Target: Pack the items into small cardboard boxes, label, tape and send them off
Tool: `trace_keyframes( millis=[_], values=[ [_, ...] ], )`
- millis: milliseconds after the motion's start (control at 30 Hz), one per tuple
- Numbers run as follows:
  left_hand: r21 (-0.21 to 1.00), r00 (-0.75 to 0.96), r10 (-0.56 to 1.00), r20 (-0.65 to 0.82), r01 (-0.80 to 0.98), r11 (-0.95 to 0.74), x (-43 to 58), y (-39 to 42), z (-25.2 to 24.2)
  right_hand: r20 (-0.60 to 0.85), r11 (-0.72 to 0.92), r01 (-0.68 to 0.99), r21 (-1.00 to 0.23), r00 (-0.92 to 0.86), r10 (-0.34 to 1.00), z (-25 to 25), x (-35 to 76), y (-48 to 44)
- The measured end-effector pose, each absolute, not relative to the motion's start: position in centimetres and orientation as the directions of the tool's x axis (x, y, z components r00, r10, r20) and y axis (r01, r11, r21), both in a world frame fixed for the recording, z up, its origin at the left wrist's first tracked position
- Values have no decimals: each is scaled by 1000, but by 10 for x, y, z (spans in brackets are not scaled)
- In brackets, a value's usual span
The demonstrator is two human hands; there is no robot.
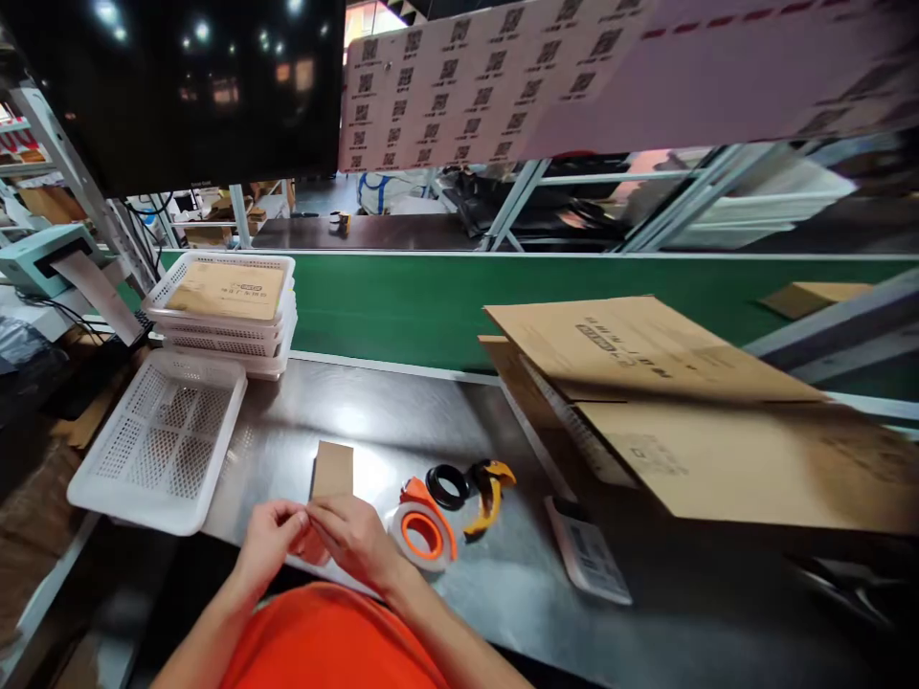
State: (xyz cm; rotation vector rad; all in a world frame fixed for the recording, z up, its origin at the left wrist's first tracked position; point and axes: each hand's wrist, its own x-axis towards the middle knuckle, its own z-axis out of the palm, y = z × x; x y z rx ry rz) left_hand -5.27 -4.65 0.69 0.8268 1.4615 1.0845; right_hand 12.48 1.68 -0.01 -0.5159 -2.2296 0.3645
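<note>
My left hand (269,544) and my right hand (355,538) meet at the table's front edge, fingertips pinched together. A small pinkish piece (311,547) shows below the fingertips; its kind is unclear, and the fingers cover much of it. Just beyond my hands is a small brown cardboard box (334,467), its near end partly hidden by my right hand. To the right of that hand lies an orange tape dispenser (422,534) with a roll of clear tape. Behind it are a black ring (446,486) and a yellow and black tape dispenser (490,500).
An open white plastic basket (208,450) is at left, before stacked baskets (283,335) holding a flat brown carton (228,289). A large open cardboard box (689,392) fills the right side. Near it lies a labelled pale packet (589,555). A monitor (187,96) hangs overhead.
</note>
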Motion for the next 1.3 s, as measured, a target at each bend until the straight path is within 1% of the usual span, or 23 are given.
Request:
trace_keyframes(
  millis=[133, 300, 433, 533, 700, 900, 1033, 1133, 1300],
  values=[
    [901, -142, 897, -420, -188, 392, -51, -48, 6, 641, 893, 265, -364, -624, 447, 1, 126, 18],
    [783, -76, 842, -534, -418, 460, -51, -50, 9, 660, 912, 252, -325, -630, 409, 3, 126, 18],
    [731, -14, 831, -556, -483, 482, -52, -50, 17, 674, 914, 236, -330, -619, 403, 0, 123, 19],
    [713, 1, 826, -564, -504, 487, -53, -49, 22, 664, 904, 222, -364, -619, 419, -3, 122, 21],
    [687, 25, 818, -575, -529, 499, -54, -49, 21, 618, 868, 195, -457, -633, 467, 0, 121, 23],
    [691, 17, 822, -569, -532, 489, -55, -49, 15, 624, 883, 182, -433, -646, 439, 2, 122, 25],
    [746, -36, 838, -545, -478, 465, -56, -49, 16, 614, 871, 189, -453, -643, 459, -2, 121, 25],
    [786, -81, 846, -527, -426, 448, -57, -49, 17, 612, 874, 195, -446, -646, 456, -5, 119, 25],
    [808, -90, 852, -516, -380, 450, -58, -51, 16, 616, 878, 190, -439, -649, 448, -7, 119, 25]
  ],
)
